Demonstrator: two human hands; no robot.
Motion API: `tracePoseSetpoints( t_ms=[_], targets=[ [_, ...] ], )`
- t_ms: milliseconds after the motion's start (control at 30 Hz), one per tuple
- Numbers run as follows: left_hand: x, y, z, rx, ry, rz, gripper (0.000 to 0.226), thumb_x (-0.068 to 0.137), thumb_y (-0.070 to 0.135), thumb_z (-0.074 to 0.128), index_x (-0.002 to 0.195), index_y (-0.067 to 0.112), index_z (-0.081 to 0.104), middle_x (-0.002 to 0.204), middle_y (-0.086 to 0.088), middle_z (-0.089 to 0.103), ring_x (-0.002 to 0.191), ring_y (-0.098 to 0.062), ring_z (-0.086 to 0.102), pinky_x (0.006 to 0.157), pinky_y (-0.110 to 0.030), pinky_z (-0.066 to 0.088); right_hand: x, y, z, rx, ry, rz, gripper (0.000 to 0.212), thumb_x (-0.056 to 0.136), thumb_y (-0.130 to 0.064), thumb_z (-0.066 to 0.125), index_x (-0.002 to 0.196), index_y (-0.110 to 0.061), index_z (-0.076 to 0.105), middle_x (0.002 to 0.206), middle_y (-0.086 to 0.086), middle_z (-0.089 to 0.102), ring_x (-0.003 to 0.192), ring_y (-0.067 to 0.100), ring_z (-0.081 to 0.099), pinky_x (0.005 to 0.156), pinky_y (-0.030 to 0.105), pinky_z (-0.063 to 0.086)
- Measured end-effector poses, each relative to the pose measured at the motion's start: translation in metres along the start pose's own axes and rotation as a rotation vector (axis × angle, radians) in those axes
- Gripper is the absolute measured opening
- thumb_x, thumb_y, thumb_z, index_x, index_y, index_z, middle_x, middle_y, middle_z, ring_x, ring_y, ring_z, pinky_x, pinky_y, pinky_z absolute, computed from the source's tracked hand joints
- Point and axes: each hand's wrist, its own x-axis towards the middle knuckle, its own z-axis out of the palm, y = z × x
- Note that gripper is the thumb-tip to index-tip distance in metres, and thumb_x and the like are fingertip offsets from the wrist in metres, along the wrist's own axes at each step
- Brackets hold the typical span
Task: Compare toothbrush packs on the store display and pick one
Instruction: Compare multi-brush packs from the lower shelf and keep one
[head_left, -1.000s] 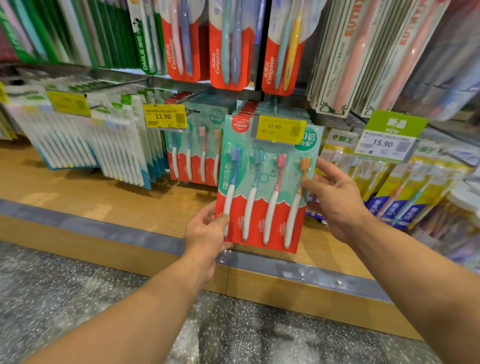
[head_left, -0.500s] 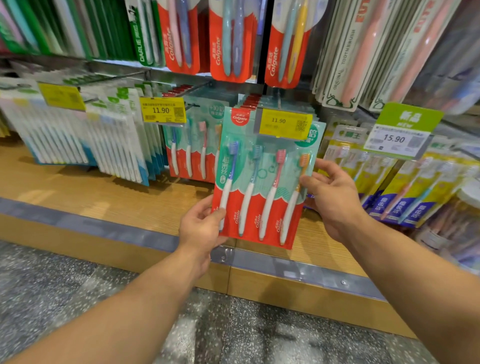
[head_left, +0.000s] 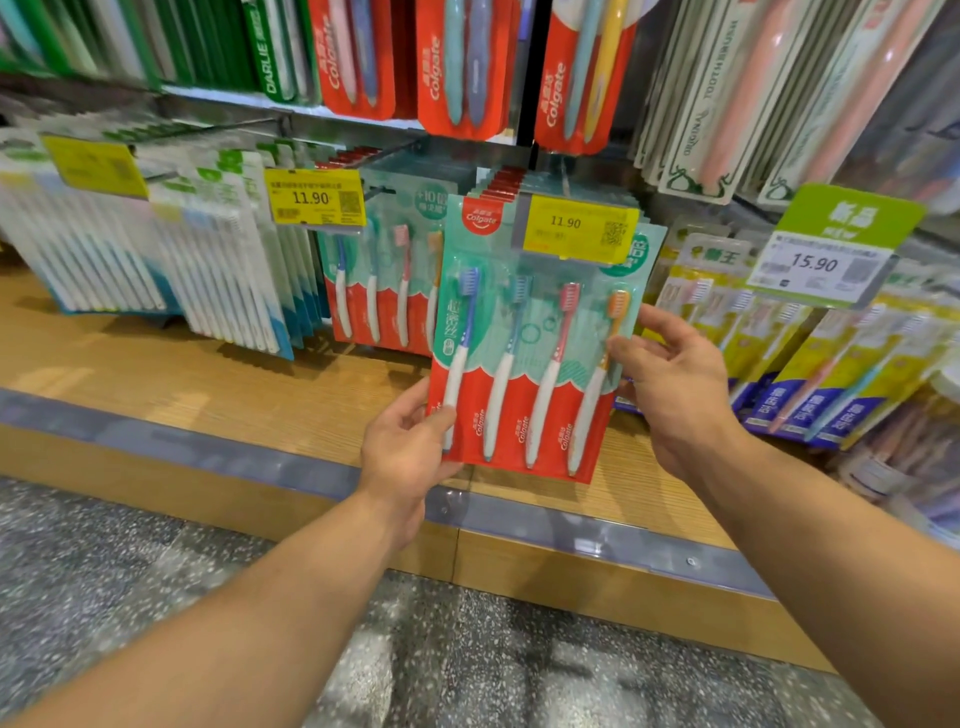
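Right now: wooden shelf (head_left: 156, 384) under your fingers, speckled floor (head_left: 130, 582) nearer you. Hooks behind hold more packs; yellow price tag (head_left: 574, 227) above. Four-brush Colgate pack (head_left: 524, 374) sits between your hands. Left hand (head_left: 402, 457) pinches its lower-left corner; right hand (head_left: 670, 384) pinches the right edge, other fingers loose.

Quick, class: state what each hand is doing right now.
Left hand: pinches the toothbrush pack at its lower left corner.
Right hand: grips the pack's right edge.
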Motion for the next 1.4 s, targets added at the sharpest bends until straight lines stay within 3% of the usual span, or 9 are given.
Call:
tracePoseSetpoints(
  t_ms=[133,400,600,767,1000,1267,1400],
  targets=[
    [0.001,0.0,0.0,0.006,-0.002,0.006,0.037,0.105,0.012,0.057,0.138,0.028,0.064,0.115,-0.002,0.079,0.097,-0.017,0.078,0.073,-0.035,0.065,-0.002,0.001,0.0,0.0,0.001,-0.009,0.033,0.101,-0.007,0.063,0.134,-0.014,0.061,0.104,0.009,0.079,0.087,0.021,0.079,0.062,0.032,0.063],
    [-0.003,0.003,-0.001,0.013,-0.002,0.01,0.037,0.105,0.013,0.058,0.137,0.031,0.065,0.113,-0.001,0.079,0.096,-0.019,0.079,0.089,-0.048,0.063,-0.008,-0.003,-0.001,-0.029,-0.004,-0.001,0.023,0.102,-0.009,0.062,0.125,-0.011,0.066,0.099,0.005,0.08,0.078,0.016,0.079,0.058,0.026,0.06],
    [-0.004,0.009,-0.004,0.036,0.006,0.009,0.032,0.105,0.013,0.057,0.126,0.036,0.067,0.11,-0.002,0.08,0.094,-0.019,0.079,0.071,-0.036,0.064,-0.012,-0.004,0.003,-0.044,-0.003,0.003,0.015,0.104,-0.008,0.058,0.116,-0.009,0.067,0.098,0.004,0.078,0.075,0.01,0.078,0.057,0.023,0.059],
    [-0.009,0.011,-0.001,0.035,0.018,0.027,0.034,0.105,0.011,0.057,0.125,0.037,0.066,0.109,-0.005,0.08,0.092,-0.021,0.079,0.065,-0.034,0.065,-0.014,-0.006,0.003,-0.052,-0.009,0.0,0.015,0.106,-0.009,0.056,0.117,-0.008,0.065,0.1,0.004,0.078,0.077,0.011,0.078,0.057,0.025,0.06],
    [-0.015,0.009,-0.003,0.047,0.0,0.05,0.034,0.104,0.013,0.059,0.126,0.038,0.064,0.103,-0.005,0.08,0.083,-0.016,0.08,0.064,-0.032,0.065,-0.018,-0.003,0.007,-0.048,0.007,-0.007,0.017,0.106,-0.009,0.055,0.117,-0.011,0.067,0.103,0.003,0.078,0.079,0.01,0.078,0.059,0.025,0.061],
    [-0.022,0.013,-0.01,0.055,0.0,0.053,0.03,0.103,0.011,0.06,0.108,0.04,0.063,0.102,-0.006,0.076,0.079,-0.014,0.079,0.058,-0.03,0.063,-0.028,-0.003,0.005,-0.061,-0.021,0.014,0.014,0.105,-0.009,0.056,0.114,-0.016,0.065,0.104,0.006,0.078,0.08,0.014,0.079,0.058,0.027,0.061],
    [-0.02,0.014,-0.005,0.048,0.001,0.065,0.033,0.102,0.013,0.063,0.121,0.04,0.06,0.091,0.003,0.078,0.075,-0.013,0.079,0.058,-0.032,0.064,-0.025,-0.012,0.004,-0.055,0.003,0.009,0.019,0.105,-0.01,0.057,0.123,-0.01,0.064,0.103,0.008,0.078,0.077,0.015,0.079,0.056,0.027,0.061]
  ],
)
